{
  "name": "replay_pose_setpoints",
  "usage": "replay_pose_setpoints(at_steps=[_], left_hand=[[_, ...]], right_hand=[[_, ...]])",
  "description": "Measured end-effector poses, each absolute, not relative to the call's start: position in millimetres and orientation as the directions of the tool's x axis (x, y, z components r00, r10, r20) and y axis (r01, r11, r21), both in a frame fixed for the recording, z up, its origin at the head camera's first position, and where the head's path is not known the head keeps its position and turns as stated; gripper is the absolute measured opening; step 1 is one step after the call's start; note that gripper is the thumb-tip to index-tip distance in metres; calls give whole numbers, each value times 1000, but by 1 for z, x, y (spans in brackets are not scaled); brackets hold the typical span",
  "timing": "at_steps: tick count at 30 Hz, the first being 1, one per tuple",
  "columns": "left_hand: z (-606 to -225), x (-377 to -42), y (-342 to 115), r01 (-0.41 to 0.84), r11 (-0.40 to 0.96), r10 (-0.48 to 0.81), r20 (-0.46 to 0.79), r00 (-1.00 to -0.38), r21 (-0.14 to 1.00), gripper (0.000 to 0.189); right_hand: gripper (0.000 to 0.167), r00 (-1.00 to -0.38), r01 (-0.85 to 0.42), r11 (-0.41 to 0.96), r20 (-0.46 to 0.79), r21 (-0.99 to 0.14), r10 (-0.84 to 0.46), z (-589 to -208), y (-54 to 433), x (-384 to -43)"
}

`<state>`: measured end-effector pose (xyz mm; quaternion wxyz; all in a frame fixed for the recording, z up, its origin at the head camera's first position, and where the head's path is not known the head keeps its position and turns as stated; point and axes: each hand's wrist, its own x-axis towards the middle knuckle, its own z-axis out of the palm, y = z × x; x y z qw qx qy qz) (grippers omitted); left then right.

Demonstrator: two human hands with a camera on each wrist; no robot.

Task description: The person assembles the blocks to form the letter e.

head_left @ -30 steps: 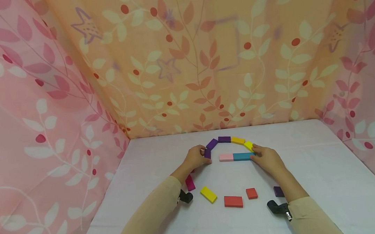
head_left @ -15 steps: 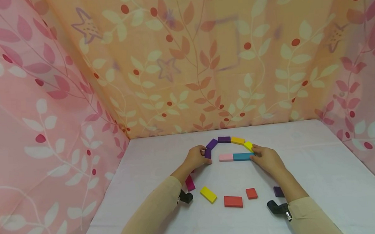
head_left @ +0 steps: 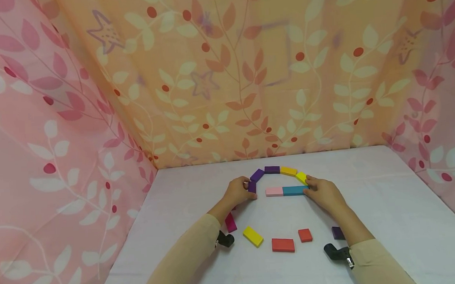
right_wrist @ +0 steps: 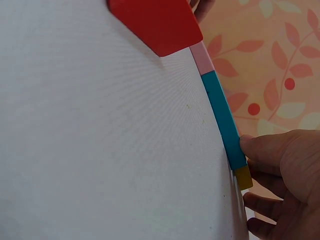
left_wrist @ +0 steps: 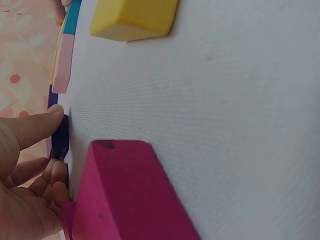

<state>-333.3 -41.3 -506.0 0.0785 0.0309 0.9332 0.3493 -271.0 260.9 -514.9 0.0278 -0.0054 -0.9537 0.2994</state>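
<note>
My left hand [head_left: 238, 189] pinches a purple block [head_left: 252, 187] at the left end of a curved row of blocks. In the left wrist view, its thumb lies along the top of that dark block [left_wrist: 60, 137] and the fingers curl below. My right hand [head_left: 326, 193] is at the row's other end, beside a bright yellow block [head_left: 301, 177]. In the right wrist view, the right thumb and fingers close about a yellow block [right_wrist: 243, 178] just past the blue block [right_wrist: 223, 120]. Inside the curve, a pink block [head_left: 274, 191] lies end to end with the blue one.
Nearer on the white table [head_left: 169, 204] lie a magenta block [head_left: 231, 222], a yellow block [head_left: 253, 236], a red block [head_left: 283, 245], a smaller red block [head_left: 305, 235] and a dark purple block [head_left: 338, 233] partly behind the right forearm. Patterned curtains [head_left: 224, 74] enclose the table.
</note>
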Motion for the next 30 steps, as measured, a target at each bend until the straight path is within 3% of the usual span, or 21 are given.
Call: replay_pose_setpoints(at_steps=[30], left_hand=[[-507,-335,-42,-11,747,116,-146,-982,665,68]], right_hand=[[58,-998,0,822,46,-569,31,-514,261,-270]])
